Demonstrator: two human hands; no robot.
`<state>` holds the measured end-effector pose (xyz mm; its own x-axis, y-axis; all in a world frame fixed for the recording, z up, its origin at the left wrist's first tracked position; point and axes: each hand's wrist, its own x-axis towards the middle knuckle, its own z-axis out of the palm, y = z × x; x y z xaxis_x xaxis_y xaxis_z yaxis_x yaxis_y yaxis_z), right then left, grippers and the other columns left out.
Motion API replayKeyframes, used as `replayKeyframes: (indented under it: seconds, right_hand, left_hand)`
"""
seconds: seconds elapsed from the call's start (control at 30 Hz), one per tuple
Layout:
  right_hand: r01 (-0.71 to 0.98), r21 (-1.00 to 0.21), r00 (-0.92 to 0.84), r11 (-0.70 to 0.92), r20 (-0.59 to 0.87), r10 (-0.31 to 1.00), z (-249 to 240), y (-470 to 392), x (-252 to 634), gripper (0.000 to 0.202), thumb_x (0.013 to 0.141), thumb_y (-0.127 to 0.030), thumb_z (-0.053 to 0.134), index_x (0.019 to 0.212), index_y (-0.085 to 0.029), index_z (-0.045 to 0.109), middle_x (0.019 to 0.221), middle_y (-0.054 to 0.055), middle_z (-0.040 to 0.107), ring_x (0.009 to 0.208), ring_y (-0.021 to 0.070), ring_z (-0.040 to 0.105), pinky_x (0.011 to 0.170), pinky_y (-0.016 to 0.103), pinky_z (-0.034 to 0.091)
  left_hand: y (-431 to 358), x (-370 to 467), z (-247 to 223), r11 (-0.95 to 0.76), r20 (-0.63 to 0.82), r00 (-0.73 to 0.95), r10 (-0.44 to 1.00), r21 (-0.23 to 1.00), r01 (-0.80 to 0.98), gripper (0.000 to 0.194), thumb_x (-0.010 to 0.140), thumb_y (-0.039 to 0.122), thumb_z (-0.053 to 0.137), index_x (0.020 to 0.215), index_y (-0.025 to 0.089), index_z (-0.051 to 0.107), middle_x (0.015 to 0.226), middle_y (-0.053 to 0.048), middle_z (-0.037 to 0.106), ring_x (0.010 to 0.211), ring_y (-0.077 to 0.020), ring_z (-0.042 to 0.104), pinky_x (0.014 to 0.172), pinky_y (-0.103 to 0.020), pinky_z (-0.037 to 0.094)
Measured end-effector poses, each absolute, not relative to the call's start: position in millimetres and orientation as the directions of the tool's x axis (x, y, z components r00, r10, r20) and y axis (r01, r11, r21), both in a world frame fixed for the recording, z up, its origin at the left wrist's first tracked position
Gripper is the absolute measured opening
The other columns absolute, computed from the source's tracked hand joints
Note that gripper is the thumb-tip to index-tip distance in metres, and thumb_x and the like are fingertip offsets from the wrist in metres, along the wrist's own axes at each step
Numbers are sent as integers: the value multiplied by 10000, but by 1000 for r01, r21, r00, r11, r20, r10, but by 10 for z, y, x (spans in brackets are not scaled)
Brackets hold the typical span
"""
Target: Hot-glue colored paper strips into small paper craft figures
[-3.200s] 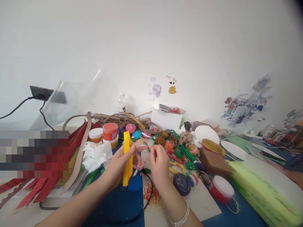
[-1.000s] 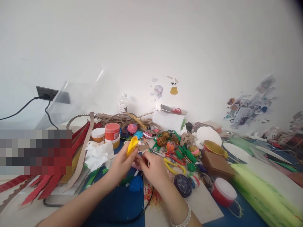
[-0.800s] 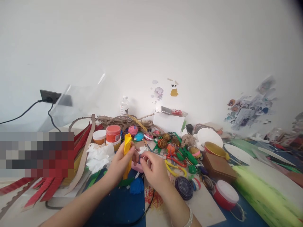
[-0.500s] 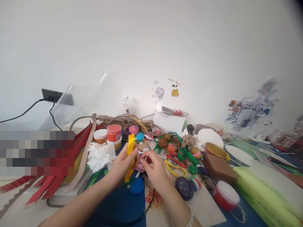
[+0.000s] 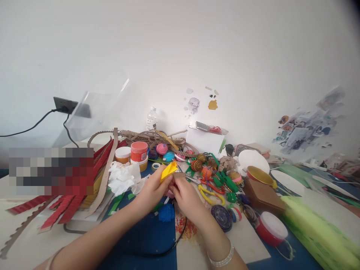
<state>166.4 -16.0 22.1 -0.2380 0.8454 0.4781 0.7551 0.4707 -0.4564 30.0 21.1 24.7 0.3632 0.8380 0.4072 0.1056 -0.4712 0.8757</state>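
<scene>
My left hand [image 5: 155, 187] is closed on a folded yellow paper strip [image 5: 168, 170], which leans up and to the right out of the fist. Against its fingertips my right hand [image 5: 184, 191] meets it, fingers bent and pressed together; what they pinch is hidden between the hands. Below the hands lies a blue crumpled piece [image 5: 166, 212]. A pair of scissors with red handles [image 5: 212, 185] rests just right of my right hand, beside yellow handles [image 5: 208, 197].
Paint jars [image 5: 139, 150] and crumpled white tissue [image 5: 123, 176] stand at the left, near red corrugated strips [image 5: 66, 217]. To the right are a dark coiled disc [image 5: 221, 217], a brown box [image 5: 263, 197] and a red jar with a white lid [image 5: 271, 228]. A black cable [image 5: 180, 240] curves in front.
The yellow strip has swung from upright to leaning right, and less of it shows below my left hand. Both hands have come closer together. The camera view has shifted slightly.
</scene>
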Motion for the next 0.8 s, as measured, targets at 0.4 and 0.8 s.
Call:
replayKeyframes:
  seconds: [0.4,0.8]
  right_hand:
    - [602,-687,-75,406,457,886,317,-219,1656,126,880,-226,364,764,-215,411,727,-2,487,680,159,480,612,260,373]
    - [574,-702,-127,423,434,892,306,-217,1595,330,882,-342,429,588,-194,444,559,-34,498,519,106,442,497,217,300]
  left_hand:
    - [201,307,349,-370,395,333,856,919,-140,168,858,378,415,825,217,379,494,104,403,435,-82,354,434,-195,315]
    - [212,317,242,-360,363,303,881,930,-67,209,822,407,470,839,201,440,575,77,450,455,-86,426,432,-209,371]
